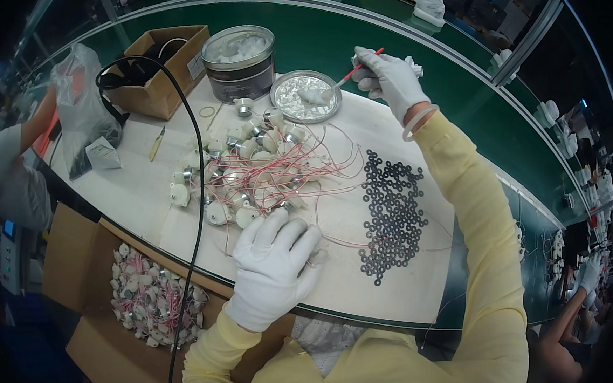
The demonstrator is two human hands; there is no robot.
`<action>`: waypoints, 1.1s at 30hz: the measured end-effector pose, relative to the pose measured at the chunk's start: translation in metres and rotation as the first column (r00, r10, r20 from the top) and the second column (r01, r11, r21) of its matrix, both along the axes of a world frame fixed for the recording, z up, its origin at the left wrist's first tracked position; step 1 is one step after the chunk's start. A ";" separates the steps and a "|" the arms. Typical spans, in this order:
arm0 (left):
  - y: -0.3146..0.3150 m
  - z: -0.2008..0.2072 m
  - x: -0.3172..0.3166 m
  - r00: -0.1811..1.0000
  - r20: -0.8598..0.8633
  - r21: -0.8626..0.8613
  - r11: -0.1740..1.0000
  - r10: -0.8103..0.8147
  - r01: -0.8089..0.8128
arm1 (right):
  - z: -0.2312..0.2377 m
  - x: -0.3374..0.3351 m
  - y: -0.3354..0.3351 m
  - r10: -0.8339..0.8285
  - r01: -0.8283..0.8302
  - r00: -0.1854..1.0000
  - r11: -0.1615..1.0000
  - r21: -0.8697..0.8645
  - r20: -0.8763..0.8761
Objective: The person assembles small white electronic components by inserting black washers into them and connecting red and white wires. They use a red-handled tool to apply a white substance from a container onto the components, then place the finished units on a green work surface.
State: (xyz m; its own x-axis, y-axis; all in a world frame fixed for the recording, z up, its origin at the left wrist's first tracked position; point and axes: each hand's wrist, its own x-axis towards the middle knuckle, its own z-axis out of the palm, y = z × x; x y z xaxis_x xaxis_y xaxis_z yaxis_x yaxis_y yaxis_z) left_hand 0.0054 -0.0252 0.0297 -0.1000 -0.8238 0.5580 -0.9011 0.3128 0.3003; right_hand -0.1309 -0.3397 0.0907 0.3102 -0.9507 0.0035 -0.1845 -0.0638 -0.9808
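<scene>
My right hand point(390, 79), in a white glove, pinches a thin red-handled brush point(357, 69) at the far side of the table. The brush's head dips into white paste on a round metal lid point(297, 110). My left hand point(272, 272), also gloved, lies palm down at the table's near edge with its fingers stretched out and slightly apart. Its fingertips reach the near side of a pile of small cream-and-metal motors point(245, 163) with red and pale wires point(308, 167). What lies under the palm is hidden. Many small black rings point(392, 218) are spread to the right.
An open tin of white paste point(238, 62) stands behind the pile, beside a cardboard box point(160, 88). A yellow-handled knife point(157, 144) lies at left. A black cable point(200, 213) crosses the view. Below sits a carton of motors point(152, 298). Another person's arm point(33, 129) is at left.
</scene>
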 end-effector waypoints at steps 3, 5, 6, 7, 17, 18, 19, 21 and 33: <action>0.000 0.000 0.000 1.000 0.001 -0.002 1.000 -0.002 0.002 | -0.016 0.006 -0.011 0.014 -0.025 0.994 0.995 -0.100 -0.110; 0.000 -0.001 0.000 1.000 -0.002 0.000 1.000 -0.001 0.001 | -0.021 0.010 -0.012 -0.008 -0.014 0.987 0.991 -0.134 -0.161; 0.000 -0.001 0.000 1.000 -0.002 0.001 1.000 -0.002 0.002 | -0.022 0.012 -0.012 -0.020 -0.009 0.982 0.988 -0.151 -0.187; 0.000 -0.001 0.000 1.000 -0.003 0.003 1.000 -0.001 0.001 | -0.023 0.013 -0.012 -0.023 -0.009 0.982 0.986 -0.166 -0.190; 0.001 -0.001 0.001 1.000 -0.004 0.006 1.000 0.002 -0.002 | -0.023 0.014 -0.001 -0.014 -0.045 0.970 0.971 -0.234 -0.244; 0.001 -0.002 0.001 1.000 -0.006 0.005 1.000 0.003 -0.003 | -0.022 0.013 0.000 -0.015 -0.048 0.967 0.970 -0.239 -0.254; 0.001 -0.002 0.001 1.000 -0.008 0.003 1.000 0.002 -0.002 | -0.021 0.011 0.001 -0.013 -0.055 0.964 0.967 -0.249 -0.264; 0.001 -0.001 0.000 1.000 -0.005 0.003 1.000 0.000 0.000 | -0.019 0.009 0.003 -0.011 -0.069 0.959 0.960 -0.270 -0.285; 0.001 0.000 0.000 1.000 -0.002 -0.001 1.000 0.000 0.000 | -0.013 -0.005 0.005 0.041 -0.067 0.980 0.990 -0.128 -0.196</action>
